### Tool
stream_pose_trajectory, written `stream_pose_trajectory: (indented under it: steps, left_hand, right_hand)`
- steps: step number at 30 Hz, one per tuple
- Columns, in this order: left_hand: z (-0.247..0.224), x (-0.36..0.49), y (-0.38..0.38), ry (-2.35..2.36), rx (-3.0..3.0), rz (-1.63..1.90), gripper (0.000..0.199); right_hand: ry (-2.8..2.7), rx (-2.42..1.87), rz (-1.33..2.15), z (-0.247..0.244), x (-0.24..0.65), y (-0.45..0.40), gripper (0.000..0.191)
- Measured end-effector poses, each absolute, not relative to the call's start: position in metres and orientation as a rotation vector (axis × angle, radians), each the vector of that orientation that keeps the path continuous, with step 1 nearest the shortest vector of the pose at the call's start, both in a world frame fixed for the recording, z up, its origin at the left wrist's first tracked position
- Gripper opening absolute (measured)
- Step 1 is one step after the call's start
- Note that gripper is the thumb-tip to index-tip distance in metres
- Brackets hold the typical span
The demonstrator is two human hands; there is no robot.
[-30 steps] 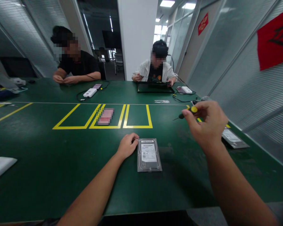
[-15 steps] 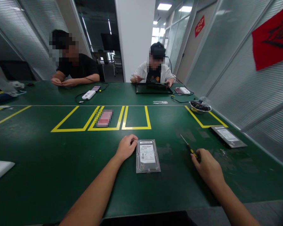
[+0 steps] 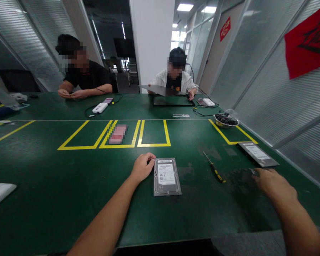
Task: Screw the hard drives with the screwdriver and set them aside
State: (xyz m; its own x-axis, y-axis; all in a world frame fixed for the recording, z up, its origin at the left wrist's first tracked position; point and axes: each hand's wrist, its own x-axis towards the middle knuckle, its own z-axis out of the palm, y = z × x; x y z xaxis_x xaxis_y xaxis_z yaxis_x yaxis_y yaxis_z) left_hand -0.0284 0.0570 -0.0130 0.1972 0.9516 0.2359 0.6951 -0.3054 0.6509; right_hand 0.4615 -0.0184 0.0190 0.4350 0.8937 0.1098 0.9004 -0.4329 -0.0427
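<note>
A hard drive (image 3: 167, 177) lies label up on the green table (image 3: 69, 199), in front of me. My left hand (image 3: 143, 166) touches its upper left corner, fingers bent together at the edge. On the right, my right hand (image 3: 274, 183) reaches down to the small screws (image 3: 253, 172) on the table; its fingertips are partly hidden and blurred. A yellow and black screwdriver (image 3: 216, 172) lies between the drive and my right hand, its tip pointing away. Beyond my right hand rests a second hard drive (image 3: 258, 154).
Yellow tape (image 3: 154, 145) marks areas across the table, one holding a pink object (image 3: 117, 134). A bowl (image 3: 226, 122) of dark items stands at the back right. Two people sit opposite; one holds a dark panel (image 3: 162, 90). A white object (image 3: 0, 193) lies at left.
My right hand has let go of the screwdriver and moved right to the screws. My left hand stays at the drive. The person opposite has raised a dark panel.
</note>
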Motion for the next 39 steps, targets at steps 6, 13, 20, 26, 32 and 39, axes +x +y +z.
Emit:
stream_pose_trajectory:
  steps: [6,13,20,26,32,39]
  left_hand:
    - [-0.014,-0.028,0.056,1.548,2.066,0.868,0.016]
    - [-0.015,-0.029,0.057,1.545,2.069,0.864,0.017]
    - [-0.015,-0.029,0.057,1.557,2.067,0.863,0.017]
    - [-0.013,-0.028,0.056,1.558,2.059,0.863,0.016]
    - [-0.014,-0.028,0.056,1.551,2.058,0.871,0.016]
    - [-0.014,-0.028,0.056,1.551,2.065,0.864,0.016]
  right_hand:
    - [-1.557,-2.576,-0.021,0.014,0.48,-0.007,0.015]
    - [-1.525,-2.613,-0.024,0.019,0.46,-0.009,0.02]
    - [-1.443,-2.634,-0.016,0.027,0.452,-0.006,0.024]
    - [-1.374,-2.652,-0.04,0.023,0.456,-0.001,0.023]
    - [-1.3,-2.682,0.025,0.024,0.464,0.004,0.022]
    - [-1.271,-2.645,-0.021,0.032,0.477,0.009,0.038]
